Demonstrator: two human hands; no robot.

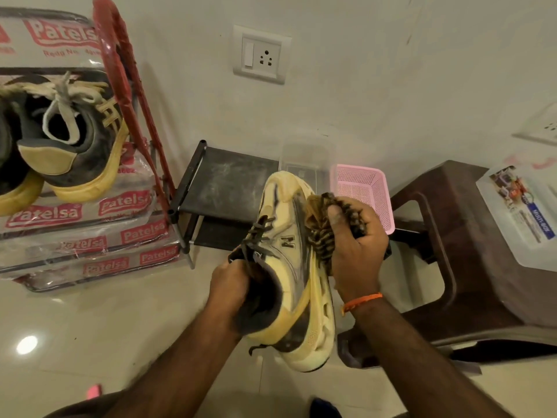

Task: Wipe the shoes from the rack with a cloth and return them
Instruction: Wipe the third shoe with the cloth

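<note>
The cream shoe (pixel 289 267) hangs in the air just in front of the black rack (pixel 223 188). The left hand (pixel 232 285) grips its collar, fingers curled inside the opening; the right hand (pixel 358 245) clutches a bunched brown cloth (pixel 319 233) against its side. The shoe looks light and stiff-soled, the upper soft, so the collar seems the sound hold.

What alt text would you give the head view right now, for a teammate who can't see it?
A person's left hand holds a cream and grey sneaker by its collar while the right hand presses a bunched brown cloth against its side. Behind stand a low black rack, a pink basket and a brown stool.
</note>
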